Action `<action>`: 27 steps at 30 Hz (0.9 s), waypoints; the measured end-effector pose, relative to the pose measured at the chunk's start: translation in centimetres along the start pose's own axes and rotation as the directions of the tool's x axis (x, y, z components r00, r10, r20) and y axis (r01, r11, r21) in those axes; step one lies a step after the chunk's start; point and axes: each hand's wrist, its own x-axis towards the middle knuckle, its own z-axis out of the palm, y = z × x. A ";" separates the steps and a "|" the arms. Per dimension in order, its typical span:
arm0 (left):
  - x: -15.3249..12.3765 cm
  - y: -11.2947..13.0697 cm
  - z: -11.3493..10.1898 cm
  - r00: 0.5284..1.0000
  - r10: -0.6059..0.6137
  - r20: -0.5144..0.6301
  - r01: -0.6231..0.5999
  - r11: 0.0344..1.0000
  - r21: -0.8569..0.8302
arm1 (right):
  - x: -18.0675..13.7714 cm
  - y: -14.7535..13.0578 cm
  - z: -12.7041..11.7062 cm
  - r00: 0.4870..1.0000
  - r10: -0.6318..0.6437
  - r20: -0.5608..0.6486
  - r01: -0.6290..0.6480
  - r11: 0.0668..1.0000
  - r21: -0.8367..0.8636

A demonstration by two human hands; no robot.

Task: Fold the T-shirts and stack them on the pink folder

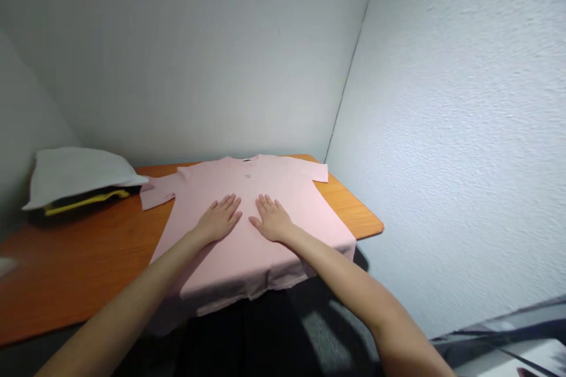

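Note:
A pink short-sleeved T-shirt (247, 194) lies spread out, front up, with its collar toward the back wall and a small dark mark on its chest. Its lower hem hangs over the front edge of the wooden table (110, 247). My left hand (220, 218) rests flat on the middle of the shirt, fingers stretched out and holding nothing. Just to its right, my right hand (272, 219) also lies flat on the fabric with its fingers apart. The left sleeve is slightly creased, and the right sleeve reaches past the table's side edge.
At the table's left end, a white pillow-like item (84, 171) sits on dark items with a yellow strip (88, 201). White walls (221, 59) stand behind the table and to the right. A white object (530, 359) lies low at the right.

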 end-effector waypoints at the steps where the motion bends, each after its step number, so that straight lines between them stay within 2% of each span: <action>1: -0.7 -1.2 -0.2 1.000 -0.022 0.003 0.022 1.000 -0.002 | -0.9 1.4 -0.5 0.999 0.032 0.017 -0.031 0.999 -0.013; 5: -3.4 -5.7 -0.5 0.984 -0.180 -0.006 0.180 0.983 0.015 | -4.8 8.7 -2.6 0.968 0.249 0.040 -0.244 0.965 -0.095; 8: -4.4 -7.0 -0.3 0.971 -0.238 -0.022 0.239 0.971 0.026 | -6.8 12.7 -3.2 0.941 0.338 0.019 -0.332 0.932 -0.147; 11: -4.3 -6.9 -0.2 0.969 -0.243 -0.035 0.244 0.969 0.028 | -7.5 14.1 -3.0 0.936 0.350 0.027 -0.341 0.926 -0.163; 14: -4.2 -6.3 -0.7 0.968 -0.248 -0.041 0.250 0.968 0.038 | -7.3 13.6 -3.2 0.934 0.356 0.034 -0.345 0.921 -0.182; 17: -4.8 -4.7 -1.6 0.963 -0.256 -0.083 0.262 0.963 0.066 | -7.2 11.5 -4.0 0.930 0.366 -0.014 -0.360 0.906 -0.222; 19: -5.7 -2.2 -2.2 0.961 -0.222 -0.164 0.238 0.968 0.084 | -7.1 8.6 -4.3 0.946 0.318 -0.072 -0.326 0.921 -0.216; 21: -6.8 1.1 -2.4 0.959 -0.185 -0.215 0.205 0.976 0.074 | -7.1 4.5 -3.9 0.975 0.196 -0.101 -0.210 0.965 -0.154; 24: -8.1 6.0 -1.9 0.970 -0.159 -0.184 0.168 0.985 0.031 | -7.0 -2.4 -2.2 0.994 -0.028 -0.107 0.025 0.999 -0.029; 27: -9.1 8.1 -1.0 0.973 -0.183 -0.141 0.186 0.982 0.012 | -7.1 -7.0 -0.8 0.989 -0.103 -0.107 0.107 0.993 0.038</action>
